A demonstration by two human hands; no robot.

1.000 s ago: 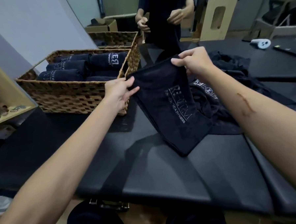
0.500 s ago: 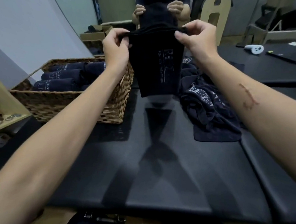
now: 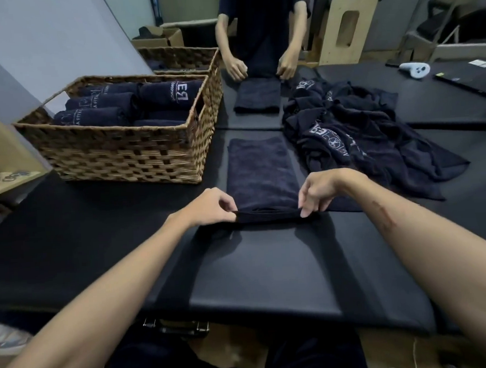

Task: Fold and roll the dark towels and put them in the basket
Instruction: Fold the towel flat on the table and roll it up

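At frame centre, the folded dark navy terry towel [image 3: 261, 171] lies flat on the black padded tabletop [image 3: 268, 267]. Left hand [image 3: 209, 206] and right hand [image 3: 319, 191] each pinch its near corners; soft, light, limp cloth, likely best rolled from this edge.

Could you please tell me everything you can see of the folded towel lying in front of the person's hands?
The folded towel is dark navy, soft terry-like cloth, folded into a long narrow strip lying flat on the black padded table, running away from the wearer. It sits just right of the wicker basket and left of the towel pile. The left hand and right hand pinch its near edge, which looks slightly turned up.
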